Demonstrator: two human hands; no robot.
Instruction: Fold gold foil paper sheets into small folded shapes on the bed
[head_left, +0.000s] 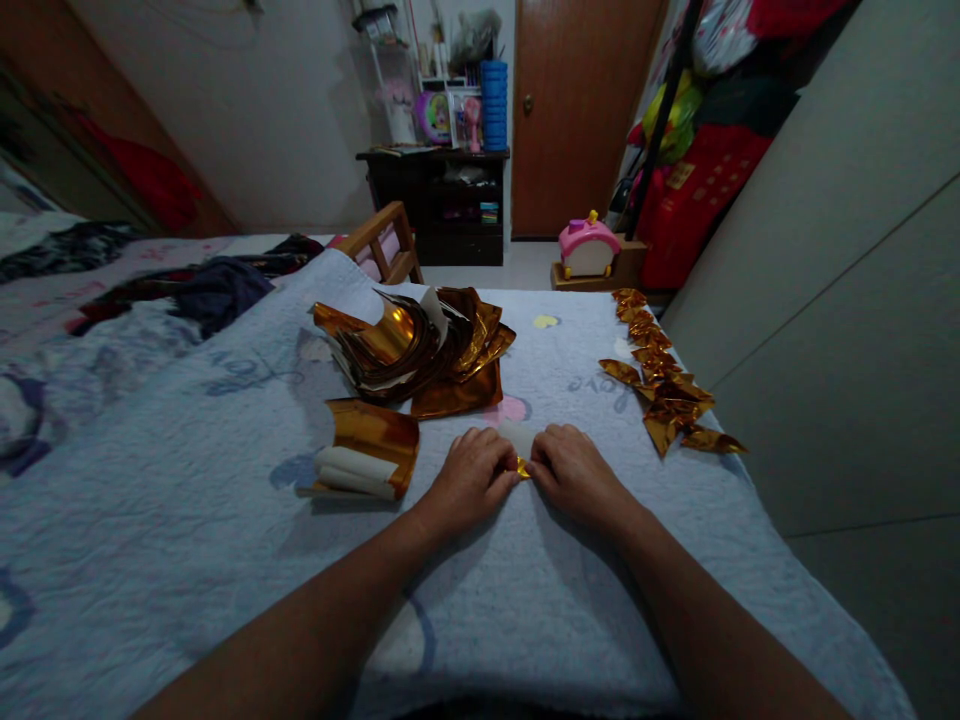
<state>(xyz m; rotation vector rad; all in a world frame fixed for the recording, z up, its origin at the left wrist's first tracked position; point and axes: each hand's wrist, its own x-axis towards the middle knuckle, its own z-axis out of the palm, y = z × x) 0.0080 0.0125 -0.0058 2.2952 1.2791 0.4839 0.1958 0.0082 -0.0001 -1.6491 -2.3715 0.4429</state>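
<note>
Between my two hands is a sheet of gold foil paper, its pale side up at the far end and a gold strip showing near my thumbs. My left hand pinches its left side with curled fingers. On the right side, my right hand grips it in the same way. Most of the sheet is hidden under my fingers. Left of my left hand lie a few curled gold sheets. Beyond them spreads a thick fanned stack of gold foil paper.
A row of folded gold foil pieces runs along the right edge of the blue patterned bedcover. Rumpled clothes lie at the left. A dark cabinet, a pink toy and a brown door stand beyond.
</note>
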